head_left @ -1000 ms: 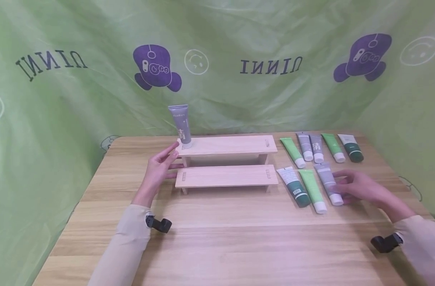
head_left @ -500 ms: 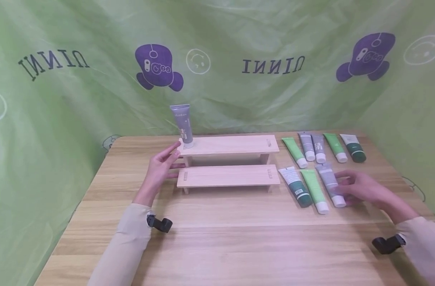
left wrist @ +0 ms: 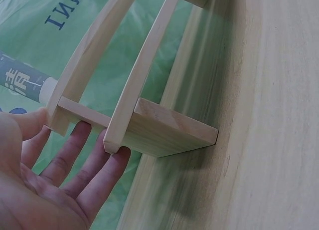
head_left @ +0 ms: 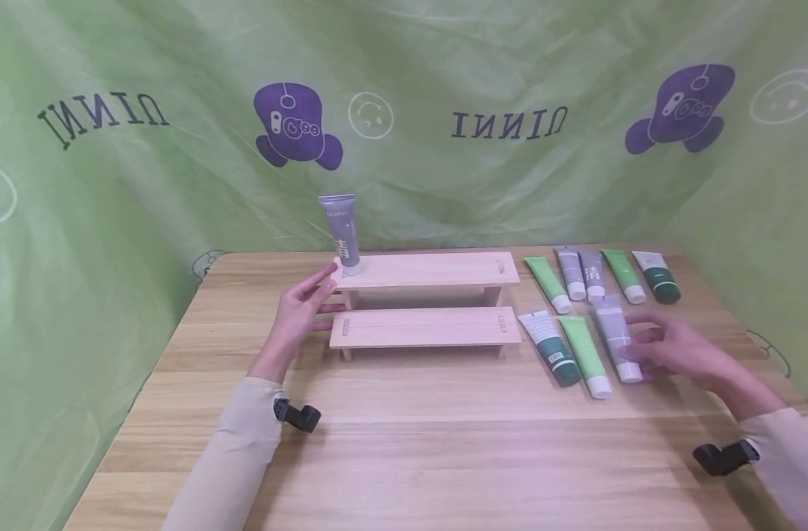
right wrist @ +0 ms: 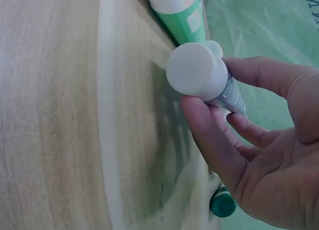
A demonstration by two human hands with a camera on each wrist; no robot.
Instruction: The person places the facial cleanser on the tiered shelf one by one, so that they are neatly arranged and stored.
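At the left end of a two-tier wooden stand (head_left: 425,326), my left hand (head_left: 296,313) touches the boards with fairly straight fingers. In the left wrist view, its thumb lies at the upper board's end (left wrist: 59,121) and other fingertips meet the lower parts. A grey-purple squeeze tube (head_left: 341,230) stands cap-down on the upper tier's left end. At the right, my right hand (head_left: 676,346) pinches another grey-purple tube (head_left: 618,339) between thumb and fingers. Its white cap (right wrist: 192,70) faces the right wrist camera, slightly off the tabletop.
Left of the held tube lie a light green tube (head_left: 586,355) and a white-and-dark-green tube (head_left: 550,348). Several more tubes lie in a row behind, including a green one (head_left: 624,276). A green printed cloth (head_left: 404,184) hangs behind the wooden table (head_left: 404,464).
My right hand has closed on the grey-purple tube and tipped it up slightly from the table. The left hand stays at the stand's end. The head view has shifted a little.
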